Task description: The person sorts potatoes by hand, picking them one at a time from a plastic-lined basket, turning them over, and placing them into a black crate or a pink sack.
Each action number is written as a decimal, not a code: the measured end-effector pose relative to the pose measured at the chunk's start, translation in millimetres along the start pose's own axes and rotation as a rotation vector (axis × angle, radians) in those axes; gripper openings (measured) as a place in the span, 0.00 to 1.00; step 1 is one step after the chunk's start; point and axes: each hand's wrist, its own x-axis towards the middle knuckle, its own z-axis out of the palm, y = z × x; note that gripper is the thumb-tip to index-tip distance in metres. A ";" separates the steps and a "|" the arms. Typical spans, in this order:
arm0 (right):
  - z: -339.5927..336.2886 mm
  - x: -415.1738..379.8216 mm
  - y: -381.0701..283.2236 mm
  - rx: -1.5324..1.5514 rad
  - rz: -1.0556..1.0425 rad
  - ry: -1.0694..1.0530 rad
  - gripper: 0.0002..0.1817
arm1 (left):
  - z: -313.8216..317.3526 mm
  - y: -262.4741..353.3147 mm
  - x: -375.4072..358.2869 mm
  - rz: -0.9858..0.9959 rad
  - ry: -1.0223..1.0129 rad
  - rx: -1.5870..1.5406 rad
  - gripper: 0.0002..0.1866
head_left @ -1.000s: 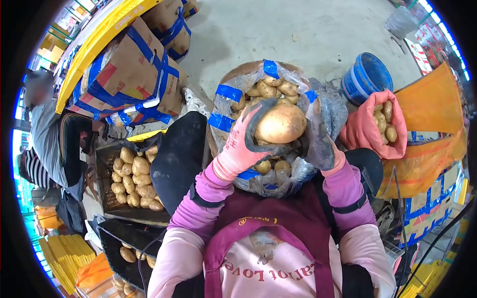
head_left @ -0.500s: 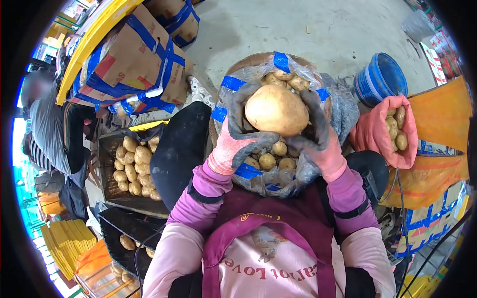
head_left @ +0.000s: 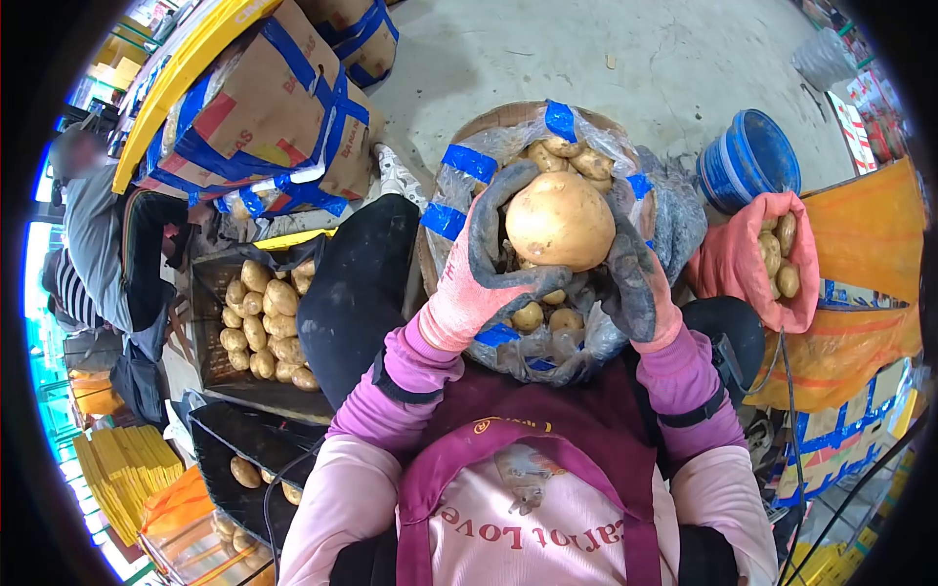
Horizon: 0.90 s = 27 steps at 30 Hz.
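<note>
A large pale potato [head_left: 560,223] is held up above a round, plastic-lined container [head_left: 469,164] with blue tape on its rim. My left hand [head_left: 489,256], in a pink and dark grey glove, wraps the potato's left side, thumb underneath. On the other side, my right hand [head_left: 640,281], gloved alike, has its fingers against the potato's right edge. Smaller potatoes [head_left: 528,314] lie in the container below, partly hidden by the hands and the big potato.
A dark crate [head_left: 220,376] of potatoes stands at left, with a black tray [head_left: 234,439] nearer me. At right are a pink sack [head_left: 718,259] of potatoes and a blue bucket [head_left: 718,171]. Taped cartons [head_left: 254,98] stand at upper left, near another person [head_left: 93,225].
The large potato has turned in my hands, showing a rounder face, and shifted slightly right. My left fingers have moved around its side; my right hand has lowered a little.
</note>
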 end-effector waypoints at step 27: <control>-13.1 1.4 23.7 0.308 0.394 -0.008 0.34 | 2.4 21.8 -6.6 -0.180 0.004 0.357 0.45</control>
